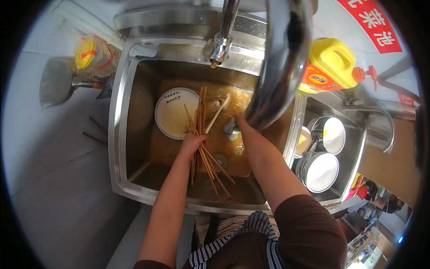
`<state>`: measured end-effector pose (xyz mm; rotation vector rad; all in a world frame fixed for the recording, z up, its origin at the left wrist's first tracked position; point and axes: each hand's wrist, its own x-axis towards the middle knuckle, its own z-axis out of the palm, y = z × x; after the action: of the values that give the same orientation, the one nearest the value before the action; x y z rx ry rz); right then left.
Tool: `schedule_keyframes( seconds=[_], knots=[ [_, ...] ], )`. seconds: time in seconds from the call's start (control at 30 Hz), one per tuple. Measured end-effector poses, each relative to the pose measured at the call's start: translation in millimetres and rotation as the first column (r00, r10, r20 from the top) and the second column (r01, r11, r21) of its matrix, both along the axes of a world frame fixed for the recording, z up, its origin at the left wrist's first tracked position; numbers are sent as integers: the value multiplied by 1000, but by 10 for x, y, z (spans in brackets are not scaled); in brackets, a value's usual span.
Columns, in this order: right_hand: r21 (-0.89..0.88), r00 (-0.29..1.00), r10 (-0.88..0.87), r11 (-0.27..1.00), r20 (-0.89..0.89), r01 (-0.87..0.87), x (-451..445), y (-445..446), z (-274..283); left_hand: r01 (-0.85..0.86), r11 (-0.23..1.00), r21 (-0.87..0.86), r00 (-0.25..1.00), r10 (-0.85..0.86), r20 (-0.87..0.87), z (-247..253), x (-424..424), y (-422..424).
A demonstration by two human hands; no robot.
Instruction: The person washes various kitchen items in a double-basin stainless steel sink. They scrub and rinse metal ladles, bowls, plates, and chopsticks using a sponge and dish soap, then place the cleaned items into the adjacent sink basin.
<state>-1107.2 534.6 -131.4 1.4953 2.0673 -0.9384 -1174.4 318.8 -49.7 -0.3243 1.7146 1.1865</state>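
My left hand is closed around a bundle of chopsticks above brownish water in a stainless steel sink. One paler stick slants away from the bundle. My right hand is low in the water to the right, beside a grey cloth-like thing; a large, blurred shiny metal object hides part of that hand, so its grip is unclear. Left of the bundle, a round white plate with dark markings lies in the water. The drain shows beneath the sticks.
A faucet hangs over the sink's back edge. At the right, a second basin holds stacked bowls. A yellow detergent jug with a red pump stands behind it. A bagged container is at the left.
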Motion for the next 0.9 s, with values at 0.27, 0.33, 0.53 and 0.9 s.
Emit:
schedule_keyframes(
  seconds=[0.27,0.33,0.53,0.9],
  knots=[
    [83,948,282,959,-150,-272,-683,-152,1098,-470,873,130,883,465,69,341,-229,-516],
    [366,535,843,482,54,-797,-925,-65,450,-519,842,150,854,519,41,337,-282,-586],
    [43,353,907,353,228,-935,-1310,-301,95,-535,793,291,845,513,152,508,-265,-752],
    [280,311,940,340,-142,-898,87,-877,1922,-476,756,449,864,496,80,779,172,-45]
  ],
)
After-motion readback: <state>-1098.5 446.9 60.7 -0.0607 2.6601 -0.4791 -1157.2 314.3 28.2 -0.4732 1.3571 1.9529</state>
